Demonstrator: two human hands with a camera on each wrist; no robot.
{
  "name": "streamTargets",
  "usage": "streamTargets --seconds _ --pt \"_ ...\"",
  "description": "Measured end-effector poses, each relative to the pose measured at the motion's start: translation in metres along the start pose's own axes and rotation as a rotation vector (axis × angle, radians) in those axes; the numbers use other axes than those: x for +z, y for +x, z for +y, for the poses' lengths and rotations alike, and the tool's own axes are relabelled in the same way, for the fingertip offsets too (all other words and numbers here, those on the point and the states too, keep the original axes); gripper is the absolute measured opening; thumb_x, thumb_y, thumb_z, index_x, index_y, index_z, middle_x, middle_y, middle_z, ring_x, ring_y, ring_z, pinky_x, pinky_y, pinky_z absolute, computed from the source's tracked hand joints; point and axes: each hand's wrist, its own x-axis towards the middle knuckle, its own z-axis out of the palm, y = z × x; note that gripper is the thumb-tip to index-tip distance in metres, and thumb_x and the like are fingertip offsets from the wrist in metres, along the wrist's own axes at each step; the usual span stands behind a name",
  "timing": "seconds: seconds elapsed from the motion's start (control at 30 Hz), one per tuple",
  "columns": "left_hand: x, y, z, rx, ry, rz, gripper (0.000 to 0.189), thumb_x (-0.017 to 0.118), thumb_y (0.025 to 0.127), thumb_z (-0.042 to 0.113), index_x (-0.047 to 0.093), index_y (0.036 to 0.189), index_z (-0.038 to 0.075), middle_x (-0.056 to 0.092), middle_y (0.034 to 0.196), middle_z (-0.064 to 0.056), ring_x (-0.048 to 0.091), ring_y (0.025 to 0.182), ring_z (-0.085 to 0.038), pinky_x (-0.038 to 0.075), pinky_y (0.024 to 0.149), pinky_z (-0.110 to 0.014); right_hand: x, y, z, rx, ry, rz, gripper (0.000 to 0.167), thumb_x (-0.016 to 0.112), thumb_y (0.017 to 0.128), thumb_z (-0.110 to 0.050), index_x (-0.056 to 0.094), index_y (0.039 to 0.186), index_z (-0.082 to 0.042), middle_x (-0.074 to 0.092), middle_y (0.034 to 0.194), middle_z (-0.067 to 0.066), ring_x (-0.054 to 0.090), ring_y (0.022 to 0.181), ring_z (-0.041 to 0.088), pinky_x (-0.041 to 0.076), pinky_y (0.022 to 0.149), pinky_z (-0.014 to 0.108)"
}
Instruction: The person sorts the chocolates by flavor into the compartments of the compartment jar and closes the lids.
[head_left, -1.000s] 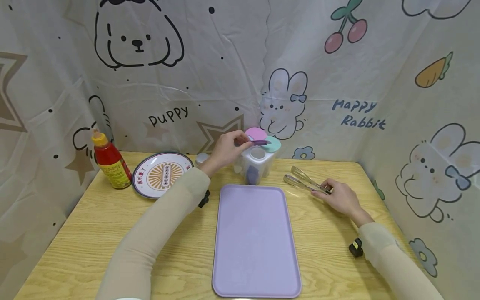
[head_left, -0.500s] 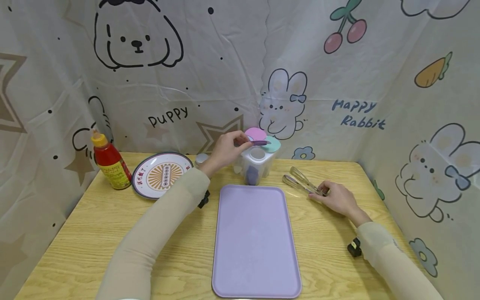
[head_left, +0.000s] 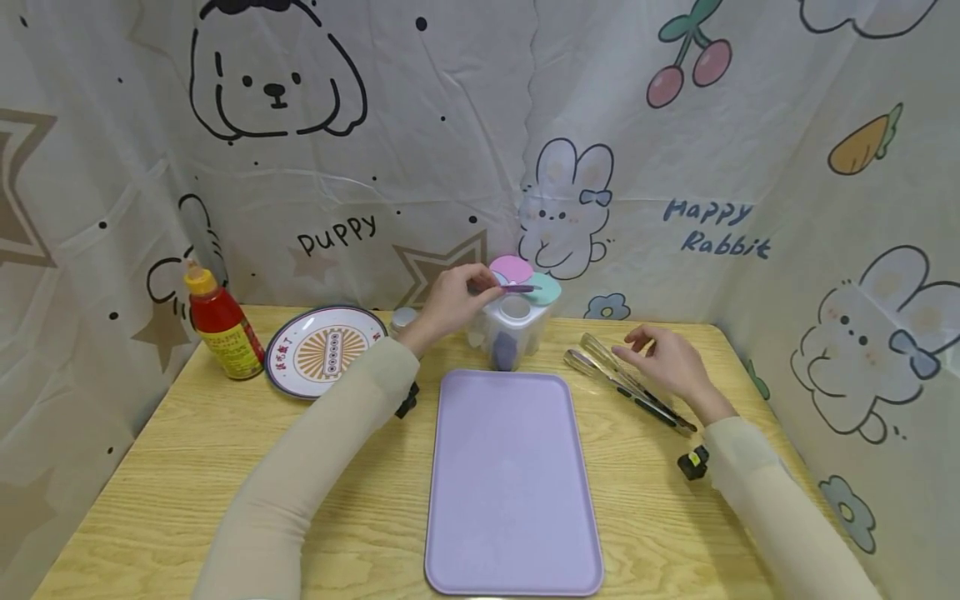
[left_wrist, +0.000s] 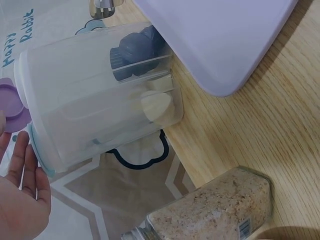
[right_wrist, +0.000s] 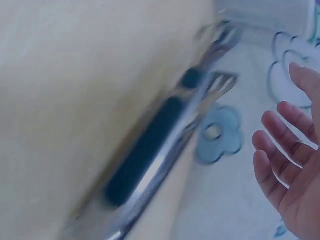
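My left hand [head_left: 456, 302] pinches a purple flip lid [head_left: 519, 288] at the top of a clear compartmented container [head_left: 531, 321] standing at the back of the table. In the left wrist view, dark blue lumpy pieces [left_wrist: 136, 49] and a pale piece [left_wrist: 158, 105] show inside the container. My right hand [head_left: 669, 360] hovers just over metal tongs [head_left: 626, 385], its fingers loosely bent around nothing. The tongs lie on the table with their arms spread; the right wrist view shows a dark grip [right_wrist: 145, 152] on them, blurred.
A lilac tray [head_left: 513, 483] lies in the middle of the table. At the left stand a red sauce bottle [head_left: 228, 333] and a patterned plate [head_left: 326, 350]. Beside the container, a jar of coarse grains [left_wrist: 215, 210] is partly hidden by my left arm in the head view.
My right hand has let go of the tongs and risen off them, leaving them on the table. Before that, the tongs slid slightly left. My left hand stays at the purple lid, which has tilted slightly.
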Motion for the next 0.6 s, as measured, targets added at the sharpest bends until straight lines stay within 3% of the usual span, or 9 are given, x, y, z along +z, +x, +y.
streamTargets --seconds 0.3,0.6 --pt "0.0 -0.001 -0.001 0.016 0.009 0.001 0.016 0.074 0.101 0.024 0.074 0.11 0.011 0.077 0.114 -0.007 0.068 0.108 -0.023 0.056 0.098 -0.041 -0.005 0.032 -0.064 -0.141 0.119 0.076 0.037 0.074 0.099 -0.041 0.072 0.114 -0.008 0.075 0.104 0.011 0.065 0.087 0.025 0.05 0.075 0.033" --pt "0.0 -0.001 -0.003 0.04 0.021 0.003 0.017 0.076 0.099 0.024 0.074 0.109 0.01 0.077 0.112 -0.008 0.069 0.107 -0.024 0.056 0.097 -0.04 -0.011 0.053 -0.123 -0.248 0.172 0.064 0.032 0.079 0.096 -0.033 0.073 0.115 -0.007 0.076 0.104 0.01 0.068 0.088 0.024 0.05 0.069 0.029"
